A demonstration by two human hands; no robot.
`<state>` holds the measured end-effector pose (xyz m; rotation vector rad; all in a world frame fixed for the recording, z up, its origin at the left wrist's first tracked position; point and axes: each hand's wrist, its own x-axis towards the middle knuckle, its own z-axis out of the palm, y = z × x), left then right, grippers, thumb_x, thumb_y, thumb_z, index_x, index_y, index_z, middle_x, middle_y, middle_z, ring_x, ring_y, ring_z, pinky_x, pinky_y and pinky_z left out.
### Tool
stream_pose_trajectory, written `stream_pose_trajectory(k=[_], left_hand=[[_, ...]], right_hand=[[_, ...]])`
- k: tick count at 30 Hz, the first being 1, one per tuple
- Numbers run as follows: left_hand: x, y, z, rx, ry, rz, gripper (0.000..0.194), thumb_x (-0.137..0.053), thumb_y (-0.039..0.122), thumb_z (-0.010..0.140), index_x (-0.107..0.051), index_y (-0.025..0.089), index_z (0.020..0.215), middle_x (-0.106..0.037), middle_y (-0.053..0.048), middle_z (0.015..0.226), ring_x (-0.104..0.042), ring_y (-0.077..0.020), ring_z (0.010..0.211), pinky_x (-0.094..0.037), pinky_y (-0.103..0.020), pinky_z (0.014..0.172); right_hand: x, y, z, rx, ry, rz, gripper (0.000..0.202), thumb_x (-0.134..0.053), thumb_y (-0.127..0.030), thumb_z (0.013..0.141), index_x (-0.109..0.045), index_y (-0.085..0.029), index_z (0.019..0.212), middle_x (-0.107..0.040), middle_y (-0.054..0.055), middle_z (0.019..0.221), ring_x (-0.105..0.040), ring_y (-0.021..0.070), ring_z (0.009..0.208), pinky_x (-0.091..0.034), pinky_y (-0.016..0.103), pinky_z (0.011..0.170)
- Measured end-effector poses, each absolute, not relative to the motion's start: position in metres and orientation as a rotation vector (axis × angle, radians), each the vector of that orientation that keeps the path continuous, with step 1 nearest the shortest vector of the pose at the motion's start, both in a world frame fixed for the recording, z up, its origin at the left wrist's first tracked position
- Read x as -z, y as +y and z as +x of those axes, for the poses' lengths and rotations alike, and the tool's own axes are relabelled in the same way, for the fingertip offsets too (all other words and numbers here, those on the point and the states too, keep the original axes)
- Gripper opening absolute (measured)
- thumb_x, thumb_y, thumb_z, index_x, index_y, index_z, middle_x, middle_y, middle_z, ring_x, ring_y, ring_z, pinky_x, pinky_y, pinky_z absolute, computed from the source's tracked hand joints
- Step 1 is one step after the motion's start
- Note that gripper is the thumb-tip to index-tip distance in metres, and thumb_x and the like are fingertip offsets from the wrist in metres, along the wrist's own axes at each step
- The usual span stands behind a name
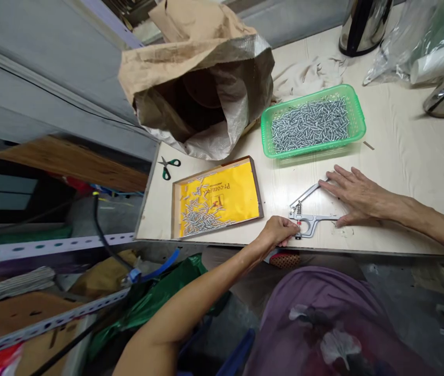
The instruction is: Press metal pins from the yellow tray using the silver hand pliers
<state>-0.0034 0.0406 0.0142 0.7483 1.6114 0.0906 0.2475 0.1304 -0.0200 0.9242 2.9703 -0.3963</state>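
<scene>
A pale table (pixel 413 172) (wood-grained) fronts a grey wall (pixel 303 23).

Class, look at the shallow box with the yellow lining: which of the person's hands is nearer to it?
Left. The left hand is just right of the shallow box; the right hand is farther right, at the handles of the metal pliers.

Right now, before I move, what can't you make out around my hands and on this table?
All in the head view:
- Anything pinched in your left hand beside the hand tool: your fingers hide it.
- The bottom of the paper sack: hidden by its side and shadow.
- The top of the steel jug: cut off by the upper edge.
- Fine detail on the metal pieces: too small.
</scene>
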Motion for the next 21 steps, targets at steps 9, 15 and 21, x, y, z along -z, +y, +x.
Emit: stream_pose_trajectory(k=[9, 15, 21], left_hand=[[-0.019, 0.042, 0.001, -0.104, 1.635, 0.723, 0.023, -0.071, 0.021, 0.078, -0.058, 0.013, 0.06, -0.041, 0.009, 0.037, -0.033, -0.0043, 0.031, -0.022, -0.019, 0.037], [-0.016, 0.036, -0.004, -0.057, 1.653, 0.853, 0.024, -0.068, 0.03, 0.081, -0.063, 0.013, 0.064, -0.041, 0.008, 0.039, -0.036, -0.0062, 0.035, -0.027, -0.02, 0.042], [-0.013, 0.025, 0.006, -0.218, 1.808, 1.784, 0.014, -0.064, 0.03, 0.087, -0.069, 0.017, 0.089, -0.069, -0.006, 0.092, -0.064, -0.0179, 0.083, -0.05, -0.028, 0.073]], right_hand=[[0.011, 0.126, 0.241, 0.285, 2.968, 0.95, 0.086, -0.066, -0.064, 0.07, -0.048, -0.01, 0.136, -0.059, 0.021, 0.123, -0.053, 0.0371, 0.111, -0.035, 0.056, 0.101], [0.0, 0.117, 0.238, 0.273, 2.94, 0.986, 0.051, -0.067, -0.051, 0.075, -0.06, -0.016, 0.112, -0.063, 0.015, 0.108, -0.054, 0.0304, 0.096, -0.039, 0.043, 0.085], [-0.013, 0.1, 0.232, 0.281, 2.896, 1.042, 0.037, -0.071, -0.034, 0.078, -0.061, -0.014, 0.107, -0.064, 0.013, 0.103, -0.055, 0.027, 0.094, -0.038, 0.037, 0.078]])
